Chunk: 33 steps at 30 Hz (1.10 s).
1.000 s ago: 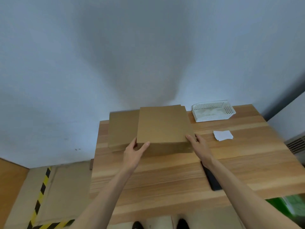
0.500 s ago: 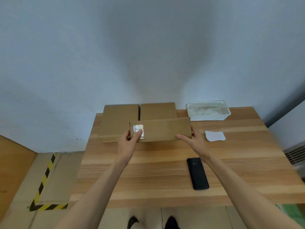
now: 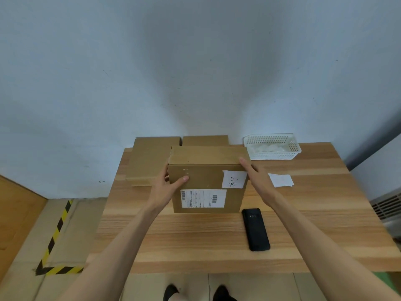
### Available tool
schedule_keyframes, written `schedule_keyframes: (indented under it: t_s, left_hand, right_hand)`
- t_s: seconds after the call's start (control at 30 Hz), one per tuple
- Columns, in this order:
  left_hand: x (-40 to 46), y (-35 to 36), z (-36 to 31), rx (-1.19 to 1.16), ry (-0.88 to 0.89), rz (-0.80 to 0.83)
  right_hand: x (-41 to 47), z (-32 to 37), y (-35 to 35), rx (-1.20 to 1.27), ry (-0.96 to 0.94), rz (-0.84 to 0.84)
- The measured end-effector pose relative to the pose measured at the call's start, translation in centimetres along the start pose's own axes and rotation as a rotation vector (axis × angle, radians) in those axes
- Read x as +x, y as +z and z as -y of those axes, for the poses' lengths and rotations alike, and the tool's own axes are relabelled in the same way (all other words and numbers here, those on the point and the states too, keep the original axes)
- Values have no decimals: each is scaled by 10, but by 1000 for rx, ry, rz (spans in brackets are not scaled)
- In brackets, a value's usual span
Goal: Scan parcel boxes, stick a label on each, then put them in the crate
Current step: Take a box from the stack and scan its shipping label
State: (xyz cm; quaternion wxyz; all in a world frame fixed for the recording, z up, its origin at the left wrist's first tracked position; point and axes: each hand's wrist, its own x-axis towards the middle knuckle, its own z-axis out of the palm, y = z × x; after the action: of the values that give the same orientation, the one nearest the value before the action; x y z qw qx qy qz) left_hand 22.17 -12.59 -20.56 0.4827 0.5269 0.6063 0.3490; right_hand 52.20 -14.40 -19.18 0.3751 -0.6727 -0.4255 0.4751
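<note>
Soft even light, broad grey shadow on wall (centre); wide-angle bending edges; focus mostly sharp.

There is 1 view, from a wide-angle camera worn on the person's head. It looks forward and steeply down over the wooden worktop, facing a pale wall that fills the upper half and bends outward at the edges. Both forearms enter from the bottom corners and reach toward the middle of the frame. The worktop's near edge and the person's shoes show at the bottom, with floor at the left.
</note>
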Motion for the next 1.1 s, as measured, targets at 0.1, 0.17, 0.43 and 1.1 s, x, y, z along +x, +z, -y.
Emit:
schedule_keyframes:
  t_s: [0.1,0.17,0.43,1.1]
  left_hand:
    - [4,0,-2,29,-17,-56]
    - [7,0,-3,48,-25,-85]
    - [16,3,4,70,-176,-86]
    - [-24,71,36,-405,-339,111]
  right_hand:
    - [-4,0,-1,-8,-49,56]
    - [-2,-11,-2,-27,-50,78]
    - [-6,-40,11,95,17,112]
    - [-26,-77,56,660,417,-179]
